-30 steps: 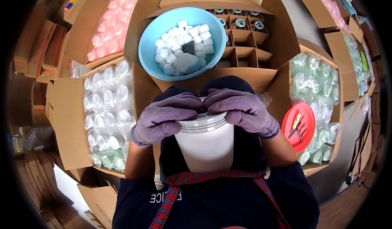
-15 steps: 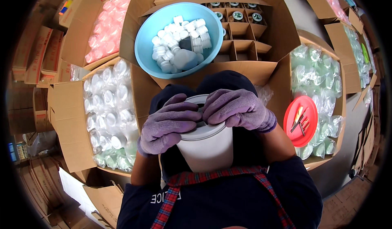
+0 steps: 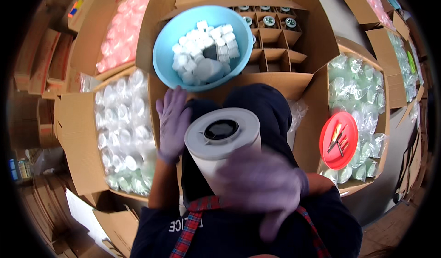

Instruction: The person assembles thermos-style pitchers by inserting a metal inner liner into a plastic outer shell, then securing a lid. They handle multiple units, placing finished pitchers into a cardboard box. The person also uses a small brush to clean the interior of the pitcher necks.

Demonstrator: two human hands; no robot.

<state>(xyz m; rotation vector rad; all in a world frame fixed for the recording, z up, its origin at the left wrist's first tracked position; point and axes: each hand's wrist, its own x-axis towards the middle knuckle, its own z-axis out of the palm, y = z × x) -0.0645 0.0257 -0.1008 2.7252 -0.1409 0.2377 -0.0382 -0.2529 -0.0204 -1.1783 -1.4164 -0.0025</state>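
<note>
On my lap stands a white cylindrical tub (image 3: 206, 166) with a grey lid (image 3: 193, 138), tilted slightly toward the far left. A round black-rimmed opening (image 3: 221, 130) sits in the lid's middle. My left hand (image 3: 172, 124), in a purple-grey knit glove, is open beside the tub's left side, fingers stretched out toward the blue basin. My right hand (image 3: 262, 184), gloved the same way, passes in front of the tub's near right side. It is smeared by motion, so I cannot tell its fingers or whether it touches the tub.
A light-blue basin (image 3: 158, 51) of white caps stands ahead, next to a divided carton (image 3: 278, 55) partly filled with lidded jars. Cartons of bagged clear cups (image 3: 121, 108), pink cups (image 3: 124, 28) and green cups (image 3: 367, 90) surround me. A red dish (image 3: 328, 150) holds small tools.
Both hands have left the lid. The left has spread out to the left, and the right has swung down toward me. The lid with its black opening is now uncovered.
</note>
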